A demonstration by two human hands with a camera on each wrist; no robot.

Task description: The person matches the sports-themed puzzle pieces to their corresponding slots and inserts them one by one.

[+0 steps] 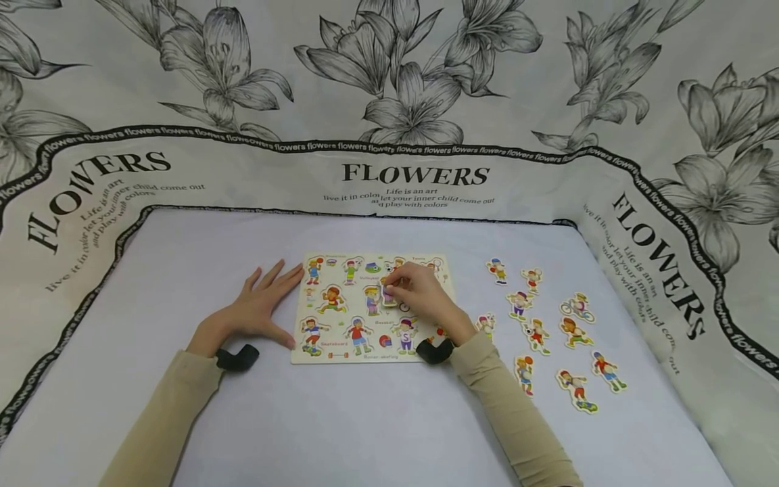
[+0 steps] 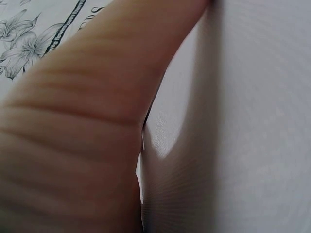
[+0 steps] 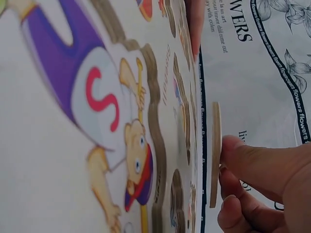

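A flat puzzle board [image 1: 331, 276] with printed figures of children at sports lies on the table. My right hand [image 1: 420, 289] is over its middle and pinches a thin wooden puzzle piece [image 1: 387, 293] between thumb and fingers. In the right wrist view the piece [image 3: 215, 158] appears edge-on, raised off the board, so its picture is hidden there. Nearer that camera is the baseball figure [image 3: 104, 104] with a red S on its shirt. At the board's left edge my left hand [image 1: 258, 306] rests with fingers spread, its fingertips and thumb right at the rim.
Several loose puzzle pieces lie right of the board, among them a cyclist [image 1: 577, 308], a runner [image 1: 575, 331], a skateboarder [image 1: 578, 391] and a roller skater [image 1: 607, 370]. A white cloth [image 1: 316, 426] covers the table. A flower-printed curtain [image 1: 268, 176] rises behind and at the sides.
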